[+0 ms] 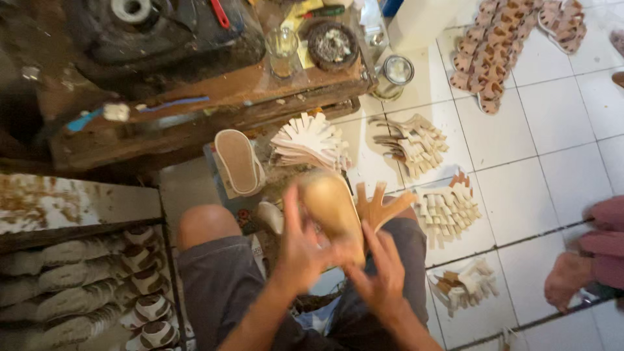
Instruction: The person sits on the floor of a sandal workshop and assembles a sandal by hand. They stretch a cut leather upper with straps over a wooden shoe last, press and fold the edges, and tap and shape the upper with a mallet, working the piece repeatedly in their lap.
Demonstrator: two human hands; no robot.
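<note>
Tan, motion-blurred foot-shaped shoe last [331, 208], detail indistinct, above person's lap; long axis runs away from wearer, tilted left. Left hand [300, 250] and right hand [380, 273] grasp its near end.

Tan-gold shoe sole [333, 207] with orange-brown strap piece [379, 207], grey shorts [224, 279], white tiled floor [559, 123] with dark grout lines, cream and beige strap stacks [311, 142], pink-and-brown sandals [500, 39], rust-brown workbench [214, 97], blue streak [172, 104], red tool handle [220, 13]
</note>
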